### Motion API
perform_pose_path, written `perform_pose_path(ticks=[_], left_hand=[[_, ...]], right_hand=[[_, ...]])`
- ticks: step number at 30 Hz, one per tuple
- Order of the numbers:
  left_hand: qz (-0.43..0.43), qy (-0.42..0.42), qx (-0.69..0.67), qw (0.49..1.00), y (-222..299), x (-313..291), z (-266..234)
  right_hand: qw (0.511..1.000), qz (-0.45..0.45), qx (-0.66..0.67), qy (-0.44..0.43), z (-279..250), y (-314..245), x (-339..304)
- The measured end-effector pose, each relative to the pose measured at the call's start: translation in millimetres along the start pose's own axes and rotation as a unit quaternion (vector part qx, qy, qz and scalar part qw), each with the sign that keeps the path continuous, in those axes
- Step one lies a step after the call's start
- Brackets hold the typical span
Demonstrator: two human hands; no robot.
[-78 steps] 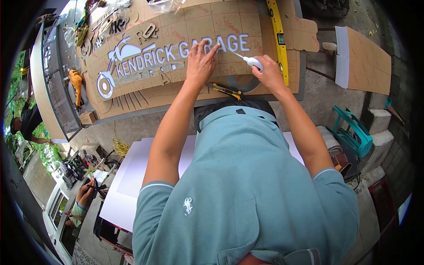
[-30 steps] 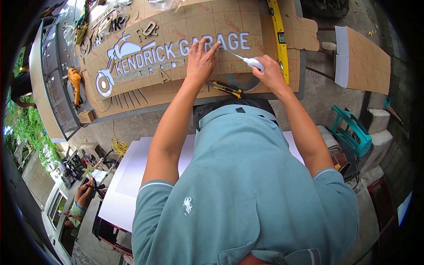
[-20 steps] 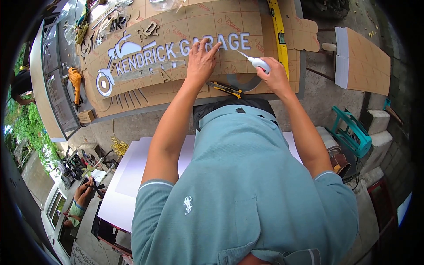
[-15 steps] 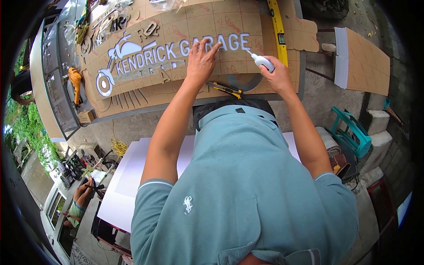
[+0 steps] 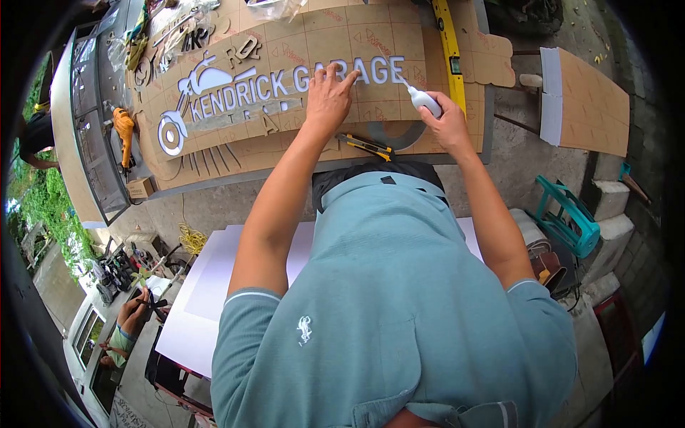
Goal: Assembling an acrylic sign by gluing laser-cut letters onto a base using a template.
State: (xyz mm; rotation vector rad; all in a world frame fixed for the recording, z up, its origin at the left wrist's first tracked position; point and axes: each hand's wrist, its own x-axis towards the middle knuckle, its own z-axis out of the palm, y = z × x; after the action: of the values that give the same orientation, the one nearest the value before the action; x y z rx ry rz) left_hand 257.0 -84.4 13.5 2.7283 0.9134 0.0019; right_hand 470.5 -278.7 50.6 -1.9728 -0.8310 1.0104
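A brown paper-covered board (image 5: 335, 36) lies on the worktable with white cut-out lettering (image 5: 378, 69) and a motorcycle-shaped cutout (image 5: 212, 77). My left hand (image 5: 330, 98) rests over the middle of the lettering, fingers spread and touching it, partly hiding some letters. In my right hand (image 5: 448, 123) is a white squeeze bottle (image 5: 426, 102) with a thin nozzle. The nozzle tip points at the edge of the last letter at the right end; whether it touches is too small to tell. Just below the board, between my arms, lies a yellow-and-black utility knife (image 5: 365, 145).
A yellow spirit level (image 5: 448, 53) lies right of the board. Loose cut letters (image 5: 241, 48) sit above the motorcycle shape. An orange power tool (image 5: 123, 135) rests at the table's left. Stacked boards (image 5: 585, 100) and a teal stool (image 5: 569, 214) stand to the right. Another person (image 5: 125, 335) is at lower left.
The board and lettering sit very slightly lower and farther right in view. My left hand has shifted slightly right with them. The bottle's nozzle stays by the last letter.
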Motion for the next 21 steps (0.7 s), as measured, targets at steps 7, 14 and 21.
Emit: perform_pose_path(ticks=[7,14,21], left_hand=[[-0.002,0.067,-0.029,0.997,-1.9,-4.1,-3.4],[-0.136,0.052,-0.435,0.888,26.7,-49.3,-22.3],[-0.159,0.049,-0.714,0.68,48.5,-94.0,-19.1]], right_hand=[[1.0,-0.007,0.016,-0.009,10.1,-0.7,-0.7],[0.979,0.018,0.176,-0.096,45.8,-14.5,0.2],[0.941,0.023,0.288,-0.177,90.3,-46.3,0.6]])
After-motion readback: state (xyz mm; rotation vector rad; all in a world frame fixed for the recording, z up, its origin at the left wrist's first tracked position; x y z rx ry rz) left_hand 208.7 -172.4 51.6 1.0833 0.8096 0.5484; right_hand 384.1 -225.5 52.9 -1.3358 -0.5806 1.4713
